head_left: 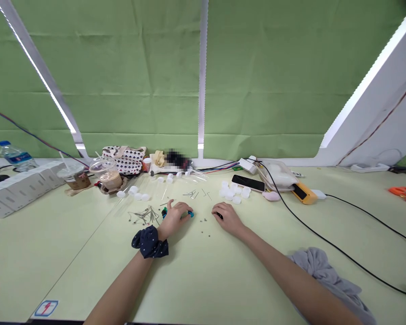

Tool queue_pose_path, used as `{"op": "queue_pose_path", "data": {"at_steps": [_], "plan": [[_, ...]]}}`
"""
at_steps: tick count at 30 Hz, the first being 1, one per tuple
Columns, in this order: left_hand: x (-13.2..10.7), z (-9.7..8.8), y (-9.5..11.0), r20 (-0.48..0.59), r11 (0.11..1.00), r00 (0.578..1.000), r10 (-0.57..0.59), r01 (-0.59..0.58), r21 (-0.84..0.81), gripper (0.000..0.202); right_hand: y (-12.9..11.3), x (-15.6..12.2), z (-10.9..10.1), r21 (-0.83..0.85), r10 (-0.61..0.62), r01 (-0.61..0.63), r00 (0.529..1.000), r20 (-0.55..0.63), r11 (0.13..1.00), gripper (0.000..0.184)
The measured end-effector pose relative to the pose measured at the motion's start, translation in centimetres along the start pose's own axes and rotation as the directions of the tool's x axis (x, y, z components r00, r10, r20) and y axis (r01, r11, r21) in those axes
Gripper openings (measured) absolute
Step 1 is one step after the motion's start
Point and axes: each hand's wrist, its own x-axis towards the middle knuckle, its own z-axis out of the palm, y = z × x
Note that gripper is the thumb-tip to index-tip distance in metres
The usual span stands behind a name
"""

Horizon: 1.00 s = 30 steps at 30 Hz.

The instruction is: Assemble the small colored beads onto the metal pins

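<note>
My left hand, with a dark dotted scrunchie at its wrist, is low over the table. Its thumb and fingertips close on a small blue piece. Small green and dark pieces lie just beyond its left side. To the right, my right hand rests with curled fingers over a small dark object, whose kind I cannot make out. Tiny metal bits are scattered between the hands. A pile of thin metal pins lies left of my left hand, and thin bent rods lie beyond.
White caps cluster behind my right hand, near a phone. A black cable crosses the right side. White boxes, drink cups and a patterned bag stand left. Orange scissors lie far right.
</note>
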Motion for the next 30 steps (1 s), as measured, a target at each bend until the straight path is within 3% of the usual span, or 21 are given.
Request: {"op": "queue_pose_path", "data": {"at_steps": [9,13,15,17,19,20,25,30], "plan": [[-0.1,0.1,0.8,0.051,0.999,0.998,0.035,-0.036,0.004,0.029,-0.9,-0.1,-0.6,-0.059,-0.004,0.002,0.999,-0.040,0.998,0.019],[-0.1,-2.0,-1.9,-0.075,0.991,0.992,-0.097,0.103,0.083,0.025,-0.8,-0.2,-0.5,-0.053,0.015,-0.018,0.999,-0.050,0.998,0.019],[-0.6,-3.4,-4.5,-0.199,0.937,0.939,-0.281,0.314,0.154,0.021,-0.8,-0.1,-0.4,-0.046,0.020,-0.023,0.999,-0.050,0.999,0.019],[-1.3,-4.7,-7.2,-0.293,0.837,0.844,-0.448,0.512,0.193,0.020,-0.8,-0.1,-0.3,-0.039,0.020,-0.022,0.999,-0.050,0.999,0.018],[-2.1,-5.5,-9.3,-0.240,0.770,0.799,-0.551,0.598,0.224,0.019,-0.7,-0.1,-0.3,-0.039,0.020,-0.022,0.998,-0.054,0.999,0.018],[-2.4,-5.8,-10.1,-0.196,0.763,0.799,-0.568,0.601,0.237,0.019,-0.7,0.0,-0.3,-0.040,0.020,-0.022,0.998,-0.056,0.999,0.018],[-2.5,-5.4,-10.8,0.005,0.883,0.914,-0.406,0.391,0.259,0.021,-0.5,0.0,-0.3,-0.040,0.027,-0.029,0.998,-0.060,0.999,0.018],[-2.0,-4.4,-10.6,0.038,0.909,0.939,-0.341,0.320,0.266,0.012,-0.4,0.0,-0.4,-0.040,0.029,-0.031,0.998,-0.058,0.999,0.017]]}}
